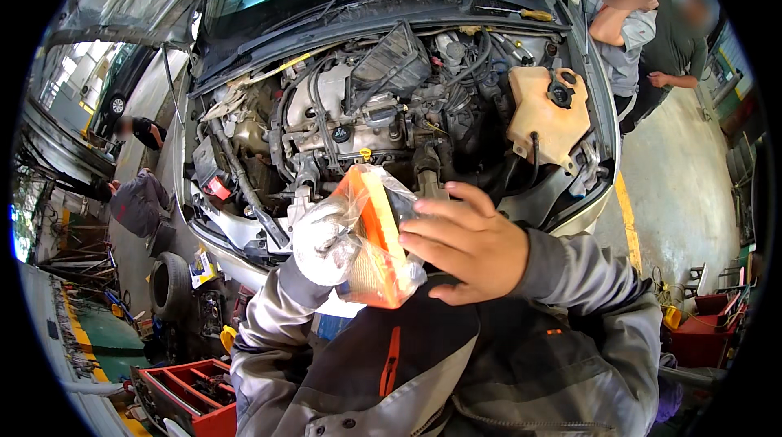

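In front of my chest, over the front edge of the engine bay, is an air filter [376,229] with an orange frame and pleated side, wrapped in clear plastic. My left hand [326,245], in a white glove, is closed on its left side. The bare right hand [481,248] has its fingers stretched out across the filter's right side. Its fingertips are at the wrap; whether they press on it I cannot tell. Beyond the filter lies the engine [350,131] with a yellow dipstick handle [366,153].
A black plastic housing [393,62] sits on the engine, a beige tank [544,115] to its right. A yellow-handled screwdriver [533,14] lies below the windscreen. Two people stand at the right fender, others at left. A tyre [158,294] and red toolbox [181,380] are lower left.
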`<state>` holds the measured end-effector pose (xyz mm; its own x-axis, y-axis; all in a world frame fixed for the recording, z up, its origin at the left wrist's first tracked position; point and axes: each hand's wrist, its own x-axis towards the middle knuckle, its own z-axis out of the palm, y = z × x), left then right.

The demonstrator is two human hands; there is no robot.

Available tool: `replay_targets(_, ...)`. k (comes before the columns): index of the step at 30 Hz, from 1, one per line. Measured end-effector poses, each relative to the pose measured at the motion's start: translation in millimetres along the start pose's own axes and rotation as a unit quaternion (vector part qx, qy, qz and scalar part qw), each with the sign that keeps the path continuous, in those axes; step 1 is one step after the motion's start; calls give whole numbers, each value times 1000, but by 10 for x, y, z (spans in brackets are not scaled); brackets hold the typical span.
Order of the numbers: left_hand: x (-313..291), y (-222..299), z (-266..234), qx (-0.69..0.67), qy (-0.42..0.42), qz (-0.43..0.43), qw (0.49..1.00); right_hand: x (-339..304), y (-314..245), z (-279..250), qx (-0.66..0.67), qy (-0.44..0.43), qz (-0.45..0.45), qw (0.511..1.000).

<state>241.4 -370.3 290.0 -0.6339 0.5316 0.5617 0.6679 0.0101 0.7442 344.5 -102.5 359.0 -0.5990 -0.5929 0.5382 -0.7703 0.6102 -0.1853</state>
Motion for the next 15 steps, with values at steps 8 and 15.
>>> replay_targets(8,-175,42,248,-102,123,-38,986,-210,13,128,101,-45,-214,971)
replay_targets(15,-70,157,562,22,-39,177,983,-199,-32,69,85,-58,67,992)
